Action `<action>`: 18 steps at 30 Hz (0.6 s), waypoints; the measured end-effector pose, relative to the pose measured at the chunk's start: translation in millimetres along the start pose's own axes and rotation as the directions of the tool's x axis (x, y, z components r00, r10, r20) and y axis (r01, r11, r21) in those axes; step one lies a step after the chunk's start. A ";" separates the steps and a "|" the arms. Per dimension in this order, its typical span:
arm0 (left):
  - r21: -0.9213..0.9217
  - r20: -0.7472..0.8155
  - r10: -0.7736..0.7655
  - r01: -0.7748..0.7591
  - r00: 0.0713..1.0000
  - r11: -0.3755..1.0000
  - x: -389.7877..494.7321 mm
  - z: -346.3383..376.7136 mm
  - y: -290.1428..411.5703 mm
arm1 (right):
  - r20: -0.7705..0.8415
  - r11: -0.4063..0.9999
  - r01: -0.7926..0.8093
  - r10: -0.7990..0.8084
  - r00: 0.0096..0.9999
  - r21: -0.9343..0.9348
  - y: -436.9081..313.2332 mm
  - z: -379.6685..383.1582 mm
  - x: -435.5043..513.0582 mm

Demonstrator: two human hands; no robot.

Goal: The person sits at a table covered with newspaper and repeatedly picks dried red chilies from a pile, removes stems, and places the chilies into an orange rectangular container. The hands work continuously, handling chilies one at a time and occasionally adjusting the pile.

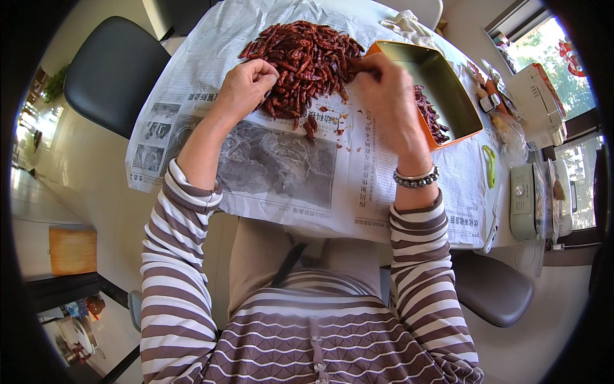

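Observation:
A large heap of dried red chilies lies on newspaper sheets spread over the table. At the heap's left edge is my left hand, its thumb and fingers drawn together; whether a chili is pinched there is hidden. My right hand is blurred, between the heap and an orange-rimmed rectangular tin. Dark red shows at its fingertips, but I cannot tell if it is held. Inside the tin, dried chili pieces lie along the near left side. Loose flakes and seeds are scattered below the heap.
A whitish cloth lies behind the tin. To the right are a green-handled tool, a small jar, a plastic bag and countertop appliances. Dark chairs stand at left and lower right.

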State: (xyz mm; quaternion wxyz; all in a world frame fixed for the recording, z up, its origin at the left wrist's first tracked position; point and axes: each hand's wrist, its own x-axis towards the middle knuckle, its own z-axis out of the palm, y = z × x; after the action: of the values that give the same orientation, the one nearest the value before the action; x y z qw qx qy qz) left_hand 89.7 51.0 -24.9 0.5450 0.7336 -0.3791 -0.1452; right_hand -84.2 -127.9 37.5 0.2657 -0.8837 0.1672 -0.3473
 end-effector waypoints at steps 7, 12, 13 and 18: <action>-0.059 0.010 0.044 -0.044 0.999 0.997 3.8 1.1 -7.1 | -0.277 0.868 -0.136 -0.002 0.961 -0.478 39.5 -48.1 14.2; -0.032 0.005 0.023 -0.022 1.000 0.999 0.1 0.7 0.7 | -0.239 0.758 -0.306 0.202 0.950 -0.575 51.0 -49.5 15.5; -0.035 0.005 0.023 -0.023 1.000 0.999 -0.5 0.6 1.7 | -0.240 0.738 -0.328 0.228 0.944 -0.590 52.1 -49.2 15.3; -0.058 0.012 0.003 -0.002 1.000 0.998 -1.0 0.4 2.6 | -0.228 0.702 -0.298 0.195 0.954 -0.646 59.4 -44.9 15.8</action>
State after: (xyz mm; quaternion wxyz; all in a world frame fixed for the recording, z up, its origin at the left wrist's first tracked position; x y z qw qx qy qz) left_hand 87.7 51.0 -22.9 0.5639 0.7161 -0.3789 -0.1599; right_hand -111.2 -199.1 38.7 -0.0407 -0.8618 0.4167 -0.2864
